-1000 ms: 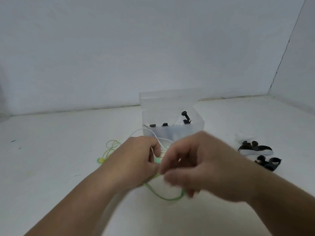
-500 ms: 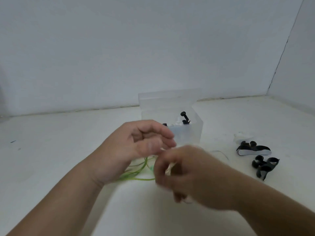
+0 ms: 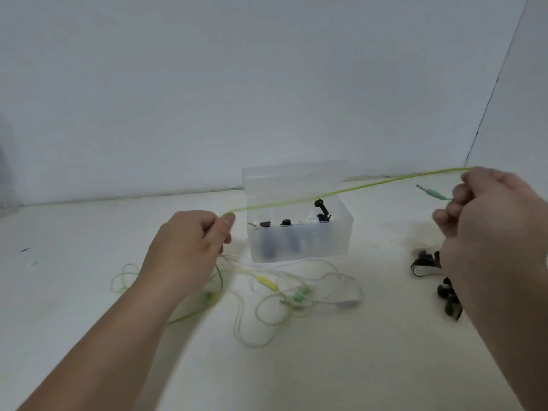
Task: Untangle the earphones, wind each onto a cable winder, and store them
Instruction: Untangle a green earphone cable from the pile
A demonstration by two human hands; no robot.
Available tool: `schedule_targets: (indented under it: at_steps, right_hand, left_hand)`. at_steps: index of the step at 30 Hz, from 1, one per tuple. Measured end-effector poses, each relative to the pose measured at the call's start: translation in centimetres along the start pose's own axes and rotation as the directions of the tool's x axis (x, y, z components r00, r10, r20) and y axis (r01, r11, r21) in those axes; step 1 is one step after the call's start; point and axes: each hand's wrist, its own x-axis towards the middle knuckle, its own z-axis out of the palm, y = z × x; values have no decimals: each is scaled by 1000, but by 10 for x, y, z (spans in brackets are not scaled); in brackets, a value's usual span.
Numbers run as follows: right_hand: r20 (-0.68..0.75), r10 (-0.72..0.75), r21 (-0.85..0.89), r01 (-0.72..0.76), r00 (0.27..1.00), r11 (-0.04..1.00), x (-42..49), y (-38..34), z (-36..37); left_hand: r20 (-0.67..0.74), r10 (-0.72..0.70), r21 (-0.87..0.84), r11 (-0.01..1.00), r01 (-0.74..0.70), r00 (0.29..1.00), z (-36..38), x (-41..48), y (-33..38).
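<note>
You held the green cable (image 3: 341, 191) taut above the box (image 3: 326, 243), left hand (image 3: 186, 250) pinching it, right hand (image 3: 492, 221) gripping near its plug (image 3: 434, 194).

The right hand (image 3: 492, 221) covers part of the black cable winders (image 3: 427, 262), so their full shape cannot be seen. Both forearms are cut off by the bottom edge, and the right wrist also by the right edge. The green cable (image 3: 341, 192) goes behind the curled fingers of the right hand, and its way to the plug (image 3: 434, 193) is hidden there. The left hand (image 3: 184, 247) hides where the cable goes down from its pinch. The tangle of cables (image 3: 267, 301) is blurred, and which strand belongs to which earphone I cannot tell. The frosted wall of the box (image 3: 299, 247) shows only dark shapes inside.
</note>
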Motion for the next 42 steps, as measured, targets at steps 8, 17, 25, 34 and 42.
schedule_targets:
  at_steps: [8,17,25,34,42]
  right_hand:
    - [343,-137,-612,331,929,718,-29,18,8]
    - [797,268,-570,526,541,632,-67,32,16]
    - [591,214,16,-276,778,961,-36,1,17]
    - [439,186,395,-374,879,839,6,-11,-3]
    - [406,85,-600,196,910,776,-3,6,2]
  left_hand:
    - [167,282,130,943,-305,945,14,-17,17]
    - [275,522,28,835,-549,808,30,-28,27]
    - [210,256,95,955,-280,944,18,-18,16]
    - [28,-100,231,969,91,995,-1,4,-3]
    - [-73,-125,-11,992,125,989,-6,4,2]
